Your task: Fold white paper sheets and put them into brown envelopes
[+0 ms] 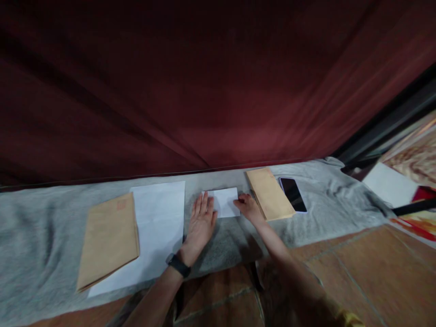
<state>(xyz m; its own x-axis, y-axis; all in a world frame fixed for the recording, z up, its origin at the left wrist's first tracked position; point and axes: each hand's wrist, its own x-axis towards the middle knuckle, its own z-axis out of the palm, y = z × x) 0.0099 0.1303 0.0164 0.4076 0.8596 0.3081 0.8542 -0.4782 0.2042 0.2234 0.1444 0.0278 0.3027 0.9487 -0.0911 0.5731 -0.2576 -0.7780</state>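
Observation:
A small white folded sheet of paper [225, 202] lies flat on the grey cloth, between my two hands. My left hand [201, 220], with a dark watch at the wrist, rests flat over the paper's left end, fingers stretched out. At the paper's right edge is my right hand [248, 206], its fingers curled and closed on that edge. Just right of it lies a stack of brown envelopes [272, 194]. Larger white sheets [158, 227] lie left of my left hand, partly under more brown envelopes [111, 238] with a red mark.
A phone [293, 194] lies partly under the right envelopes. Grey cloth [327, 200] covers the narrow surface. A dark red curtain [218, 91] hangs behind it, with tiled floor [354, 272] in front. A dark frame and a white panel [391, 184] stand at the right.

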